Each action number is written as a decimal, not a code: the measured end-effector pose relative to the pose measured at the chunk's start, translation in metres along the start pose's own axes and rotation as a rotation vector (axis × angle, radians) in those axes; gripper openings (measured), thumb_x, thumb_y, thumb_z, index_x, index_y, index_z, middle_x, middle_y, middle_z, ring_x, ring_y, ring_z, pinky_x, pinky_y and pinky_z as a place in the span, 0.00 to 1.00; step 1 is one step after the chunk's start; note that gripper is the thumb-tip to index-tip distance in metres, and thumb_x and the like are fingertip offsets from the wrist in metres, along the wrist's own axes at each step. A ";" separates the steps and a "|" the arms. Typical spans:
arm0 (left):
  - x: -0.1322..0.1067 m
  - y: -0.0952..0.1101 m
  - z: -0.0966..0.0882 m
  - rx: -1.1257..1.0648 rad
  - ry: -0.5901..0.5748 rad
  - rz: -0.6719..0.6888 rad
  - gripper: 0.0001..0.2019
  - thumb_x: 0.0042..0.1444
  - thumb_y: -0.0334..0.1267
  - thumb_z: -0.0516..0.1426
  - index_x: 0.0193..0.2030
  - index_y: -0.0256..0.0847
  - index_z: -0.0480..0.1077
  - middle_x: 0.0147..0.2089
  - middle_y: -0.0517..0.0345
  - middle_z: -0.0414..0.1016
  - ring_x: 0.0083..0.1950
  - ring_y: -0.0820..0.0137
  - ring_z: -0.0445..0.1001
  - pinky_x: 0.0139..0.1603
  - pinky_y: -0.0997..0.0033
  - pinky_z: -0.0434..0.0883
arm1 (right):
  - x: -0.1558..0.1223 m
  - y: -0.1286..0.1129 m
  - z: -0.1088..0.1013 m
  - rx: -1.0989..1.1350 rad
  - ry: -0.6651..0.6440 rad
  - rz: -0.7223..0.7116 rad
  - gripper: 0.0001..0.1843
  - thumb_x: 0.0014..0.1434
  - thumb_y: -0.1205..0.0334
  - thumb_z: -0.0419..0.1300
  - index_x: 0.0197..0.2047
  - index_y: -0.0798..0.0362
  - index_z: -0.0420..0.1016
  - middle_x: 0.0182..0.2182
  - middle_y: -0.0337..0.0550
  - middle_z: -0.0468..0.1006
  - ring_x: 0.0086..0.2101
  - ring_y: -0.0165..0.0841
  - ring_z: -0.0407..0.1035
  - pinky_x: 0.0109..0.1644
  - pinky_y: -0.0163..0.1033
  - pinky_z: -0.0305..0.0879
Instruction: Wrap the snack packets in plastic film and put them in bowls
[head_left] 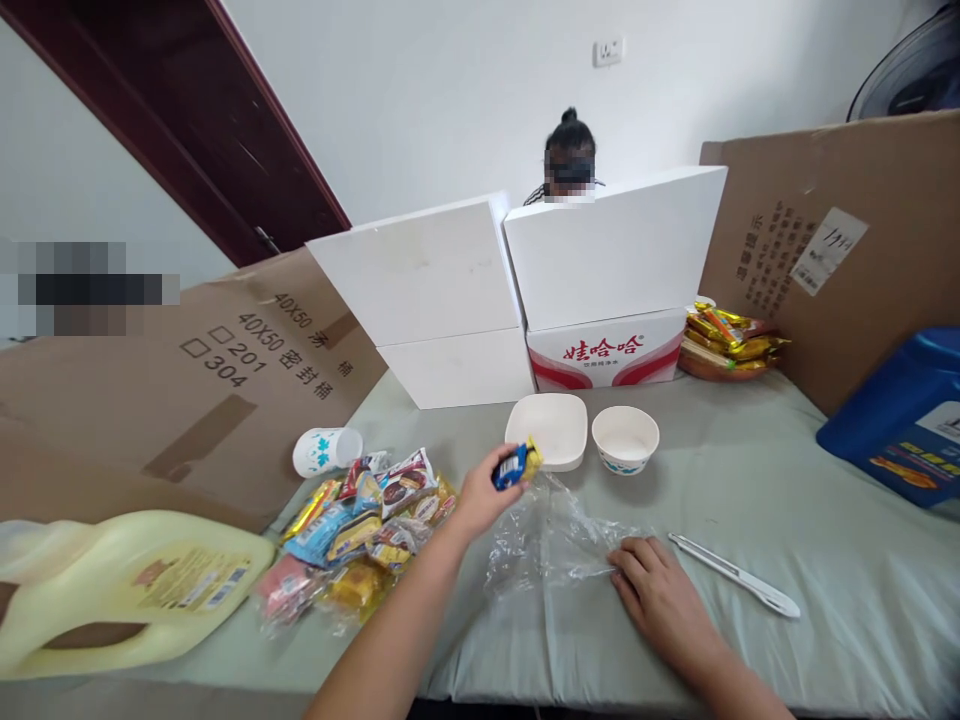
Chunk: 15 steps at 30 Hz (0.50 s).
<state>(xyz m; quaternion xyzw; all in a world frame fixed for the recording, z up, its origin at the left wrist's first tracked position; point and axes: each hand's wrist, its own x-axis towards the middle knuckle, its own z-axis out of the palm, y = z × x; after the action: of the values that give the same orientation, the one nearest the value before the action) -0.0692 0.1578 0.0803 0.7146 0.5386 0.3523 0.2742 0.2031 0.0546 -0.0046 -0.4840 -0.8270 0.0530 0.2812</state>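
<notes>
My left hand (486, 495) is closed around a small snack packet (513, 467) in blue and yellow, held just in front of a white square bowl (546, 456). Beneath it a crumpled clear plastic bag (544, 550) lies spread on the cloth. My right hand (660, 590) rests on the table with its fingers curled at the bag's right edge. A pile of wrapped snacks (360, 530) lies left of my left arm. To the right of the square bowl stands a round paper bowl (625, 440).
A white utility knife (735, 575) lies right of my right hand. White boxes (607, 345) form a barrier behind the bowls; a person sits beyond. A paper cup (326, 452) lies tipped over. A yellow jug (150, 590), blue jug (900, 420) and snack basket (727, 368) flank the table.
</notes>
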 end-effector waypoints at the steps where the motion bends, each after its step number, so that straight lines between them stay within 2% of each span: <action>1: 0.015 0.005 -0.002 0.053 0.066 0.022 0.27 0.50 0.36 0.62 0.59 0.39 0.64 0.56 0.49 0.72 0.56 0.60 0.72 0.58 0.57 0.67 | 0.000 0.000 0.001 -0.002 -0.004 -0.001 0.10 0.65 0.65 0.51 0.45 0.51 0.73 0.41 0.45 0.74 0.42 0.38 0.68 0.47 0.46 0.68; 3: 0.040 0.017 0.000 0.184 0.124 0.077 0.32 0.48 0.37 0.64 0.60 0.39 0.62 0.59 0.48 0.69 0.59 0.57 0.68 0.60 0.54 0.65 | -0.001 0.002 0.002 -0.005 -0.014 0.000 0.10 0.64 0.65 0.52 0.45 0.51 0.72 0.41 0.45 0.74 0.42 0.38 0.68 0.48 0.46 0.67; 5: 0.052 0.029 0.008 0.322 0.155 0.129 0.35 0.43 0.37 0.68 0.60 0.38 0.63 0.61 0.44 0.65 0.62 0.53 0.64 0.62 0.51 0.62 | -0.003 0.004 0.004 -0.007 -0.022 0.002 0.10 0.64 0.66 0.52 0.46 0.51 0.72 0.42 0.45 0.74 0.43 0.37 0.68 0.49 0.46 0.67; 7: 0.045 0.039 0.019 0.401 0.131 0.198 0.26 0.47 0.37 0.66 0.54 0.38 0.68 0.57 0.45 0.67 0.59 0.55 0.66 0.59 0.53 0.65 | -0.006 0.006 0.004 -0.018 -0.012 0.008 0.09 0.64 0.64 0.54 0.46 0.51 0.72 0.43 0.46 0.74 0.44 0.38 0.67 0.50 0.47 0.66; 9: 0.022 0.044 0.033 0.406 -0.014 0.260 0.10 0.55 0.37 0.61 0.44 0.39 0.72 0.45 0.51 0.73 0.48 0.62 0.72 0.50 0.60 0.70 | -0.009 0.006 0.000 -0.051 0.034 0.024 0.08 0.62 0.60 0.57 0.45 0.50 0.72 0.47 0.48 0.73 0.48 0.42 0.66 0.52 0.52 0.64; 10: 0.006 0.044 0.039 0.399 -0.118 0.276 0.05 0.58 0.36 0.58 0.39 0.40 0.73 0.39 0.54 0.74 0.43 0.65 0.73 0.46 0.64 0.71 | -0.010 0.004 -0.003 -0.069 0.071 0.027 0.09 0.60 0.57 0.59 0.43 0.50 0.72 0.49 0.49 0.72 0.51 0.46 0.64 0.54 0.55 0.62; 11: -0.011 0.042 0.046 0.404 -0.213 0.285 0.04 0.59 0.37 0.57 0.37 0.40 0.73 0.36 0.56 0.74 0.40 0.66 0.73 0.44 0.65 0.72 | -0.010 0.000 -0.007 -0.079 0.110 0.019 0.10 0.59 0.55 0.60 0.42 0.50 0.72 0.51 0.50 0.71 0.55 0.49 0.61 0.56 0.58 0.59; 13: -0.044 0.034 0.058 0.476 -0.297 0.317 0.05 0.59 0.36 0.57 0.39 0.41 0.74 0.43 0.53 0.76 0.48 0.62 0.72 0.50 0.60 0.70 | -0.007 -0.013 -0.016 -0.050 0.156 -0.045 0.14 0.57 0.51 0.61 0.41 0.50 0.71 0.54 0.52 0.70 0.58 0.52 0.56 0.58 0.62 0.55; 15: -0.071 0.023 0.066 0.564 -0.331 0.360 0.15 0.57 0.37 0.58 0.51 0.44 0.71 0.59 0.50 0.69 0.63 0.55 0.61 0.61 0.49 0.62 | -0.002 -0.032 -0.022 0.045 0.085 -0.126 0.13 0.59 0.52 0.59 0.44 0.50 0.71 0.52 0.50 0.72 0.57 0.48 0.60 0.59 0.57 0.58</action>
<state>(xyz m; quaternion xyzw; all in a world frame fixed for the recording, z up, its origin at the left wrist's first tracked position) -0.0153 0.0824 0.0431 0.8927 0.4283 0.1123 0.0837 0.1905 0.0317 0.0246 -0.4262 -0.8418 0.0330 0.3297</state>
